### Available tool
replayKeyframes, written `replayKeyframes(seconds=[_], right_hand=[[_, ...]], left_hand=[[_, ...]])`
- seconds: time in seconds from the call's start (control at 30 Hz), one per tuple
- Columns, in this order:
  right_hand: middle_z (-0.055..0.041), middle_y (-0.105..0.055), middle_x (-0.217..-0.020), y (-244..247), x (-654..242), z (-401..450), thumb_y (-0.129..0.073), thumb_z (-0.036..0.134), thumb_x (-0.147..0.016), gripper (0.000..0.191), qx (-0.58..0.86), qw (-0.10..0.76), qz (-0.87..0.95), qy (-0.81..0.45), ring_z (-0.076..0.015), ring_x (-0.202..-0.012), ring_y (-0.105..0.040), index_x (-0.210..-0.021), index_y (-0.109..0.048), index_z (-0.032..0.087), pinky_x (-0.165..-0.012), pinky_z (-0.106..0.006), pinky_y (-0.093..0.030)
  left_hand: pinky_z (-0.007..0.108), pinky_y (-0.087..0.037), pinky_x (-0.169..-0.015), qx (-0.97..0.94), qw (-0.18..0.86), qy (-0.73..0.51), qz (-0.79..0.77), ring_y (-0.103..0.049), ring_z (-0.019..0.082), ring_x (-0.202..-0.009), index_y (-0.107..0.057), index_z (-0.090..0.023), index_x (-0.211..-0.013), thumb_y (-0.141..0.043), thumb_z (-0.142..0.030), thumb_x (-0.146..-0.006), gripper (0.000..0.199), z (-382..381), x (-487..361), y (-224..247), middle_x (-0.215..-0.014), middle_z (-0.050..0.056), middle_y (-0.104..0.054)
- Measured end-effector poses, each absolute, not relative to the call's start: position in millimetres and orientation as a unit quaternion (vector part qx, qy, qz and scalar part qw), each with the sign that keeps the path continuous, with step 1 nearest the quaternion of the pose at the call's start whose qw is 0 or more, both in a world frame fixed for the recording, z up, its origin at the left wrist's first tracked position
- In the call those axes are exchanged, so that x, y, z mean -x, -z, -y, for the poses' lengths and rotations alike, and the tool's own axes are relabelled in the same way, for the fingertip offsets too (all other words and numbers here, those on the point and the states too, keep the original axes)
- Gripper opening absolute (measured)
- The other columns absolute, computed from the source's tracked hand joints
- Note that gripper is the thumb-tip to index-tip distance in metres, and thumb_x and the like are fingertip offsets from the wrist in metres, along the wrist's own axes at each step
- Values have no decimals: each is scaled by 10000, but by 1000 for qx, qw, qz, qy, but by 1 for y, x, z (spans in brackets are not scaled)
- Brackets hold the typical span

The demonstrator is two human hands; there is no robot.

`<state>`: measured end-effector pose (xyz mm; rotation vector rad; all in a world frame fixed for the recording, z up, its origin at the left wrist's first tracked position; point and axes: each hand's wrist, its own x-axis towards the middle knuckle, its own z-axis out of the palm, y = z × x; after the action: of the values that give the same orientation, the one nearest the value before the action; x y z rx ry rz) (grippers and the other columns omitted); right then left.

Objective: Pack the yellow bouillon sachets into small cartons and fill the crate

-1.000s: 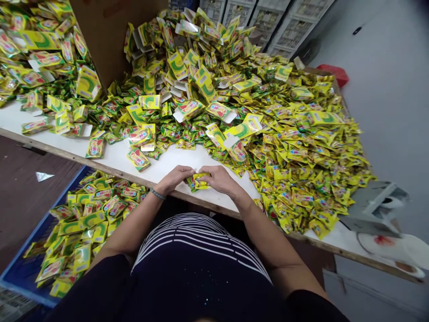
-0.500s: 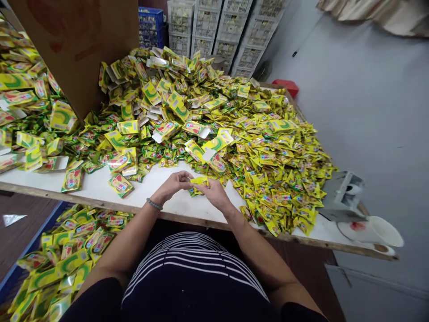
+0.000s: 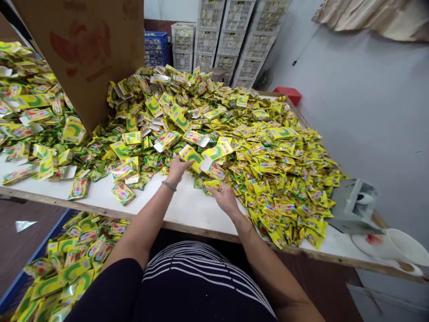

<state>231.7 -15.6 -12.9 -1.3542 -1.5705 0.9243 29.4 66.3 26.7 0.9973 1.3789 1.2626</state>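
My left hand (image 3: 179, 171), with a beaded bracelet on the wrist, reaches to the near side of the pile. Its fingers are closed on the end of a small yellow and green carton (image 3: 191, 156). To the right, my right hand (image 3: 226, 197) pinches a small yellow packet (image 3: 212, 183) between thumb and fingers, just above the white tabletop (image 3: 191, 205). Beside that packet lies an open carton with a white flap (image 3: 214, 168). A heap of loose yellow packets (image 3: 278, 170) spreads to the right of my right hand.
A tall cardboard sheet (image 3: 87, 58) stands among cartons at the left. Below the table edge is a blue crate (image 3: 36, 257) of filled cartons. A grey metal device (image 3: 353, 205) and a white bowl (image 3: 407, 246) sit at the right end. Stacked white crates (image 3: 231, 42) stand behind.
My left hand has left the packet and moved up and forward to the carton. My right hand keeps the yellow packet and has shifted slightly right. The camera view has tilted up a little.
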Motion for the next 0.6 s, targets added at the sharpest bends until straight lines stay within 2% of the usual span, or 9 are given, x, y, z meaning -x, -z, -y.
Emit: replayKeyframes(seconds=[0.1,0.2,0.3,0.37,0.43,0.5,0.6], right_hand=[[-95,-751,-1076,12,-231,17,-700,532,-782,424,489,443,603,-449,-260,-1020,-680,-1028,-739,188,-955,-417,-520],[-76,-740,-1124,9,-217,22,-730,502,-774,462,414,423,597,-542,-250,-1071,-671,-1127,-730,202,-944,-389,-535],[-66,-755,-1040,7,-198,28,-696,414,-813,375,396,388,642,-529,-233,-964,-694,-1122,-737,207,-880,-369,-548],[-49,-759,-955,6,-188,34,-664,324,-826,299,414,362,684,-478,-218,-864,-695,-1093,-744,216,-833,-359,-544],[-39,-759,-951,6,-181,38,-643,274,-835,264,420,339,711,-450,-212,-839,-693,-1075,-740,225,-820,-352,-538],[-48,-757,-1018,5,-177,42,-645,277,-847,218,403,343,728,-436,-219,-915,-696,-1039,-736,229,-870,-356,-529],[-69,-744,-1083,2,-173,46,-635,298,-871,187,375,365,753,-398,-227,-1022,-678,-1019,-730,235,-954,-368,-505]], left_hand=[[254,-485,-655,-457,571,-458,-505,-642,144,-691,-677,-118,-903,-929,-298,-507,503,-35,11,-31,-789,45,-715],[261,-514,-667,-420,652,-407,-482,-664,148,-691,-640,-144,-1098,-939,-284,-515,670,1,37,-29,-800,28,-716],[283,-544,-711,-354,654,-430,-512,-676,149,-707,-507,-208,-1338,-941,-295,-532,919,33,41,-21,-790,-14,-697],[290,-550,-749,-337,646,-447,-519,-682,154,-766,-465,-232,-1407,-934,-326,-553,979,47,36,-15,-867,-1,-707],[289,-547,-780,-333,646,-457,-514,-683,166,-845,-513,-237,-1392,-912,-386,-586,912,57,29,-11,-1011,39,-719],[291,-538,-807,-337,641,-461,-513,-675,189,-932,-605,-221,-1310,-848,-485,-659,743,63,22,-9,-1124,75,-711],[309,-515,-851,-393,621,-431,-524,-647,226,-1044,-704,-193,-1165,-686,-605,-788,560,69,13,-12,-1172,92,-712]])
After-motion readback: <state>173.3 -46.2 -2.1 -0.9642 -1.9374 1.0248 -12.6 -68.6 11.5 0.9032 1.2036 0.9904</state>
